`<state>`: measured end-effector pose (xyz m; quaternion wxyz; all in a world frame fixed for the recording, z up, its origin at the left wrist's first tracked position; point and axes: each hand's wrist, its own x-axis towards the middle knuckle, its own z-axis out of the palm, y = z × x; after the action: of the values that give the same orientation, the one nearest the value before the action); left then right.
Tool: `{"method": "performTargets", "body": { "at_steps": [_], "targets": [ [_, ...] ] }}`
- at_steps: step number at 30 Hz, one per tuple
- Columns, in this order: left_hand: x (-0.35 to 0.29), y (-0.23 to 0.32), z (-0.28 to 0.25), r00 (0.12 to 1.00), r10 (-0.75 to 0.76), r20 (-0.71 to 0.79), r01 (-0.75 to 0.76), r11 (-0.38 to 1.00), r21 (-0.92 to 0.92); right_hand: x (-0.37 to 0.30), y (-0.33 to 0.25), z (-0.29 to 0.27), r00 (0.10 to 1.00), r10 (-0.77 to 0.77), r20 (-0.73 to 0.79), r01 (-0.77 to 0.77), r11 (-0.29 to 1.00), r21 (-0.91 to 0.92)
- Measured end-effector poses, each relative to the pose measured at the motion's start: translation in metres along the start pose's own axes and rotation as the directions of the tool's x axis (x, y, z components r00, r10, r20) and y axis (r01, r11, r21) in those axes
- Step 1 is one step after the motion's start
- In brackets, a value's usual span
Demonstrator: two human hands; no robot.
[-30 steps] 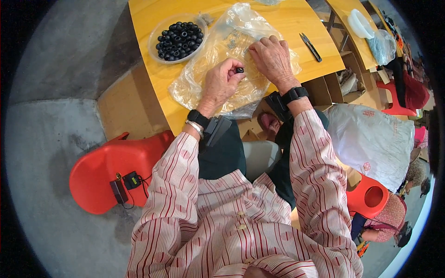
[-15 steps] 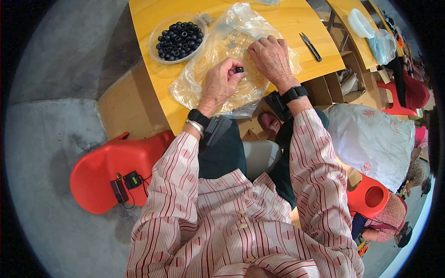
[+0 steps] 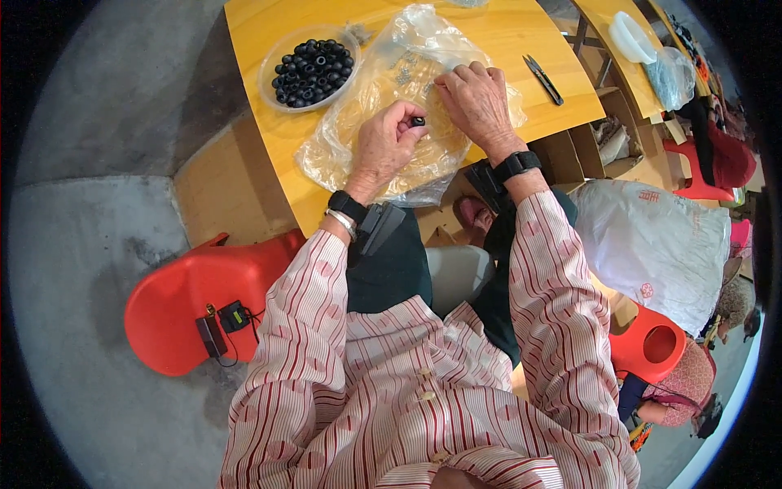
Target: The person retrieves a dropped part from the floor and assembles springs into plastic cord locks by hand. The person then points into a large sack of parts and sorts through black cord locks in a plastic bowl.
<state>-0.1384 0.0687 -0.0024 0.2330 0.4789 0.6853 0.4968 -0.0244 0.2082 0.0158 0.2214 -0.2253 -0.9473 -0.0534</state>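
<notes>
Between thumb and fingers, my left hand [image 3: 386, 140] pinches a small black ring-shaped part [image 3: 418, 121], its hole showing. My right hand [image 3: 476, 99] is a short way to the right, fingers curled down over a clear plastic bag [image 3: 342, 134] spread on the table. Whatever its fingertips hold, if anything, is hidden. Several tiny silvery pieces [image 3: 403, 75] lie on the bag beyond my hands. To the far left stands a round clear plastic tub [image 3: 267, 80] heaped with similar black parts [image 3: 314, 72].
A pair of thread snips [image 3: 543, 79] lies on the yellow table [image 3: 273, 134] at the right. Beside the table are open cardboard boxes [image 3: 599, 151], a large white sack [image 3: 652, 244] and a red stool [image 3: 648, 342]. A red chair [image 3: 179, 306] with a small device stands left.
Both hands stay in nearly the same place. The black part in my left hand has tilted slightly.
</notes>
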Motion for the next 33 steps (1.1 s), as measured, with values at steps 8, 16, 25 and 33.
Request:
{"method": "performTargets", "body": {
  "at_steps": [8, 16, 25, 33],
  "targets": [
    [-0.001, 0.001, 0.001, 1.000, -0.010, -0.005, 0.010, 1.000, -0.004, 0.001, -0.003, 0.002, 1.000, -0.008, 0.009, 0.008, 1.000, 0.016],
    [-0.001, 0.000, 0.001, 1.000, -0.003, -0.008, 0.003, 1.000, 0.003, 0.001, -0.003, 0.005, 1.000, -0.018, 0.003, 0.018, 1.000, 0.019],
    [-0.001, 0.000, 0.001, 0.999, -0.036, 0.013, 0.036, 0.999, -0.008, -0.008, 0.001, -0.004, 0.999, -0.002, -0.040, 0.005, 0.996, 0.084],
    [-0.001, 0.000, 0.001, 1.000, -0.016, 0.010, 0.016, 1.000, -0.005, -0.010, 0.003, -0.010, 1.000, -0.030, -0.008, 0.031, 0.994, 0.101]
  ]
}}
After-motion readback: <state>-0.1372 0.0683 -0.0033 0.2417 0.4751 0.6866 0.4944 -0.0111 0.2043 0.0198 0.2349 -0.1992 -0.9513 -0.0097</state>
